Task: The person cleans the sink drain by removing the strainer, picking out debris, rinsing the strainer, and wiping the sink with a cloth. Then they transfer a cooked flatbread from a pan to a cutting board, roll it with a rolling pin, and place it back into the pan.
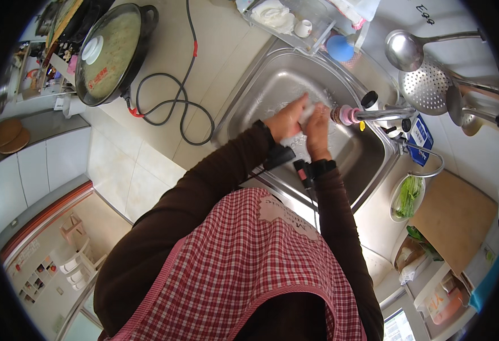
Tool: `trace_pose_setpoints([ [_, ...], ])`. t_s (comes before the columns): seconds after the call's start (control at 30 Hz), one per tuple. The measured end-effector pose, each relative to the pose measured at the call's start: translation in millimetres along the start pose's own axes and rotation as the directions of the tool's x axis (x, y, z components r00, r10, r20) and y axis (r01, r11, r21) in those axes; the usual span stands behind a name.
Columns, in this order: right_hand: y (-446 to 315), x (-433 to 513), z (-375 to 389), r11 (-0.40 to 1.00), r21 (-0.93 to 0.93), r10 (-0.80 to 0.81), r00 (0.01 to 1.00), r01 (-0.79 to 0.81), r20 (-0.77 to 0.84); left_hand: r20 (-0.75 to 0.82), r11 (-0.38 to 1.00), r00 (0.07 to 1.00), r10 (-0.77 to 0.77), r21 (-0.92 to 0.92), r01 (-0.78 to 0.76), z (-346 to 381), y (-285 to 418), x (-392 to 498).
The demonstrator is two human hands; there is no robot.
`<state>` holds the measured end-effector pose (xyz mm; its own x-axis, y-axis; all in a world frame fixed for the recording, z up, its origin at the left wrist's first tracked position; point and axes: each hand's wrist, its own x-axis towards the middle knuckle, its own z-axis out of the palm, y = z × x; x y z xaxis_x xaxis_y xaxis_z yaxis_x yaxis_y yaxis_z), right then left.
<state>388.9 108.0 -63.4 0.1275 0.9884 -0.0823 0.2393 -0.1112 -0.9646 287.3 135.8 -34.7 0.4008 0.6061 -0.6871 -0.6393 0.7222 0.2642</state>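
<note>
Both of my hands are low over the stainless steel sink (pixel 263 91), close together beside the faucet's end. My left hand (pixel 287 120) faces my right hand (pixel 318 131), fingers pointing inward. Between them is a blurred whitish patch (pixel 308 112); whether it is running water or a small object, I cannot tell. Splashes and bubbles show on the sink floor around the fingers. The chrome faucet (pixel 383 114) reaches in from the right, with a pink fitting (pixel 350 115) near its outlet. Dark bands with small black devices circle both wrists.
A lidded electric pan (pixel 112 55) stands on the left counter, its grey cord (pixel 184 100) looped towards the sink. A clear plastic rack (pixel 294 36) borders the sink's far edge. Ladles and a skimmer (pixel 426 87) hang at right. Leafy greens (pixel 408 197) lie in a white dish near a board (pixel 454 219).
</note>
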Motion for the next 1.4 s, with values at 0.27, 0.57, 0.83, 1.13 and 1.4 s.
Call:
trace_pose_setpoints([
  [0.27,-3.9,10.9,-14.5,0.831,0.362,0.407,0.905,-0.422,0.122,0.076,0.994,0.995,-0.064,0.093,0.057,1.6,-15.5,-0.3],
  [0.57,9.7,16.5,-4.8,0.919,0.224,0.332,0.943,-0.324,0.006,-0.011,0.994,0.999,-0.040,0.100,0.041,-18.1,-17.5,9.7],
  [0.83,-16.0,-13.7,-2.6,0.983,0.155,0.083,0.993,-0.095,0.079,0.343,0.587,0.878,0.333,0.653,-0.478,-41.1,9.4,4.7],
  [1.13,8.5,5.8,-7.7,0.926,0.156,0.305,0.925,-0.343,0.226,-0.011,0.994,1.000,-0.011,0.104,0.012,-20.0,-33.5,26.4],
  [1.4,0.6,15.8,-12.2,0.997,-0.058,-0.065,0.988,0.057,-0.138,-0.183,0.972,0.974,-0.135,0.166,0.166,6.3,-8.3,-0.5],
])
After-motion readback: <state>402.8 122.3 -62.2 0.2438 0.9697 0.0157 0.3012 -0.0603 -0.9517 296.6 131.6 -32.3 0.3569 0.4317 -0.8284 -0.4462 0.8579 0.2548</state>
